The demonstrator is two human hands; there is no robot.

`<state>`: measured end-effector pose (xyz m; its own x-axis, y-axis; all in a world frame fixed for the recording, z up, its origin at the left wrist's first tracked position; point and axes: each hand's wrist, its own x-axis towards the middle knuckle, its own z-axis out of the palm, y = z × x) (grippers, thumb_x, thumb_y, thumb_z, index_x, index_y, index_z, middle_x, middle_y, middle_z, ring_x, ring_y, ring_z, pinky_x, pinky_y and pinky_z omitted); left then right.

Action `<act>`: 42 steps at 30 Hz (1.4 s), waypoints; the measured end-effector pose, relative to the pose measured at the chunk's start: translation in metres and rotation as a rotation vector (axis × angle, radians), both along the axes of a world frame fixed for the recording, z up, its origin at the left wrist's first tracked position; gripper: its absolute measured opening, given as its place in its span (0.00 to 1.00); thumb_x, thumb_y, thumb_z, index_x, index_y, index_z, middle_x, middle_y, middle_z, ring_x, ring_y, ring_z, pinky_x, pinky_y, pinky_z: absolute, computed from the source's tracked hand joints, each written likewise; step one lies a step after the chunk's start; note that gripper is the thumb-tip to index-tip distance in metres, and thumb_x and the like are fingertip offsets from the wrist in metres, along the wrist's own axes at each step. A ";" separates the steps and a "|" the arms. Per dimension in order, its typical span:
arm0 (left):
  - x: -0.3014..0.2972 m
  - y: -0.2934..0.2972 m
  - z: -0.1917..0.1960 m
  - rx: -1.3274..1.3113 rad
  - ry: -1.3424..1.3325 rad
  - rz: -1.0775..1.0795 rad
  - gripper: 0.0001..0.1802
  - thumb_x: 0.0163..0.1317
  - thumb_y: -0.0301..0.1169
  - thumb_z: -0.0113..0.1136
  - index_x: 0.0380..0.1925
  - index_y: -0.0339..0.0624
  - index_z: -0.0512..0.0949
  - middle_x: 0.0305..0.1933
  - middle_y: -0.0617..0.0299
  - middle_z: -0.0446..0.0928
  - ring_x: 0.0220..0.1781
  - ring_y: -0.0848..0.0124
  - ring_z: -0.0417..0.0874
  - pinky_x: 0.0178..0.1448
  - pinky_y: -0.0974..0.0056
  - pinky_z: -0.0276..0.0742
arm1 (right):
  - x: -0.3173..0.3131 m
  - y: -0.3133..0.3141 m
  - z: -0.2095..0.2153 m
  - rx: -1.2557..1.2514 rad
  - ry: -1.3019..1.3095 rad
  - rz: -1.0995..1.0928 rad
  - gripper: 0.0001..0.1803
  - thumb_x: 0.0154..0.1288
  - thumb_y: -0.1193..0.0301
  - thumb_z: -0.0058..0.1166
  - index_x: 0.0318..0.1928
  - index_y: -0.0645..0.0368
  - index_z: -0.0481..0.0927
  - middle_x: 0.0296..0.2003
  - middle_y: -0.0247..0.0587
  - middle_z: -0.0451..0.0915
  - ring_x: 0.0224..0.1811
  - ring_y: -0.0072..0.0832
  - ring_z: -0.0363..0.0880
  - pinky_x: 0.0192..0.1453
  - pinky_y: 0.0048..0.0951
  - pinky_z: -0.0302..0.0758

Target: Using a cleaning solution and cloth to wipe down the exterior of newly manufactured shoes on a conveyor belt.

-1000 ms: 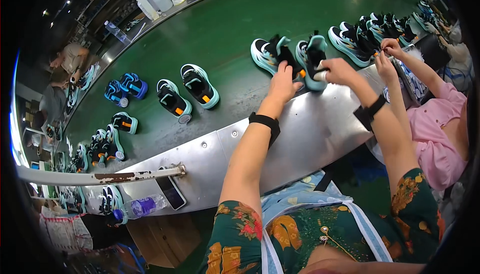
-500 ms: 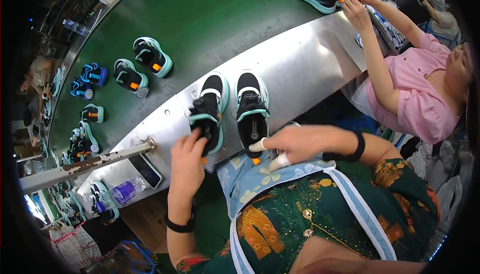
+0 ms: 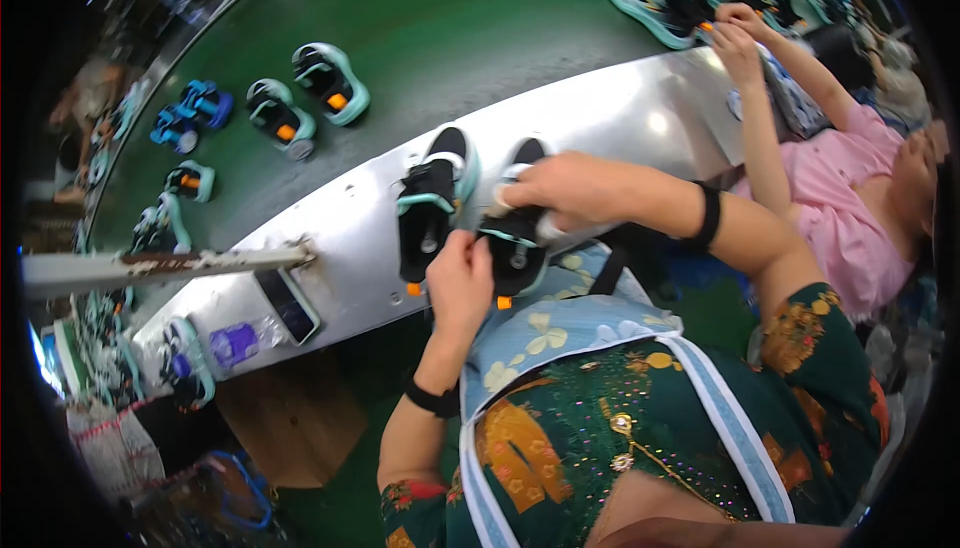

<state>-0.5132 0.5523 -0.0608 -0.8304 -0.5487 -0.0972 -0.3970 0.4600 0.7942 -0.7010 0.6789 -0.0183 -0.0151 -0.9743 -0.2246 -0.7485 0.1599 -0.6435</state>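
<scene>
Green work surface (image 3: 450, 48), curved by the lens, bordered on the person's side by a shiny metal ledge (image 3: 610, 113); on the ledge, 2 black, white and teal shoes side by side, toes away from the person, orange tabs at the heels.

Right-side shoe (image 3: 515, 260): both hands at it; right hand (image 3: 572, 191) comes over the top from the right, fingers bent and parted, pale covers on at least 2 digits; they touch the upper around the laces, but whether they pinch anything cannot be told, as the hand hides the spot. Left hand (image 3: 462, 281) nearly closed, fingers curled in, fingertips at the collar's left edge, in the gap between the shoes; cannot tell if the edge is gripped.

Left-side shoe (image 3: 428, 233): just beside, opening facing up; black bands on both wrists.

Further left: phone (image 3: 287, 306) flat on the ledge, near a worn metal bar (image 3: 170, 266); clear bottle (image 3: 235, 345) with purple label lying beyond it; on the green, 2 more black-and-teal shoes (image 3: 283, 120) and 2 blue shoes (image 3: 190, 116). Far right: co-worker in a pink shirt (image 3: 825, 168), hands raised at a row of shoes (image 3: 690, 3).
</scene>
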 end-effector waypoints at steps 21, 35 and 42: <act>-0.004 0.013 0.019 0.793 -0.272 -0.180 0.14 0.67 0.36 0.53 0.35 0.37 0.82 0.20 0.62 0.79 0.19 0.77 0.77 0.26 0.69 0.69 | 0.021 0.003 0.016 -0.245 -0.056 -0.265 0.14 0.52 0.70 0.66 0.41 0.57 0.83 0.32 0.48 0.83 0.36 0.45 0.81 0.41 0.37 0.76; 0.000 -0.084 -0.020 -0.097 0.007 0.070 0.15 0.60 0.32 0.56 0.45 0.38 0.80 0.38 0.45 0.79 0.40 0.52 0.80 0.45 0.56 0.74 | -0.002 -0.105 -0.001 -0.112 -0.159 0.069 0.39 0.45 0.71 0.72 0.61 0.40 0.74 0.41 0.41 0.73 0.42 0.37 0.75 0.49 0.34 0.73; 0.007 -0.068 -0.025 0.275 0.069 0.288 0.13 0.63 0.36 0.58 0.37 0.35 0.81 0.29 0.55 0.81 0.33 0.68 0.81 0.39 0.63 0.74 | 0.013 -0.100 0.012 0.083 -0.070 0.116 0.30 0.44 0.73 0.67 0.52 0.47 0.76 0.31 0.44 0.80 0.37 0.45 0.80 0.42 0.42 0.75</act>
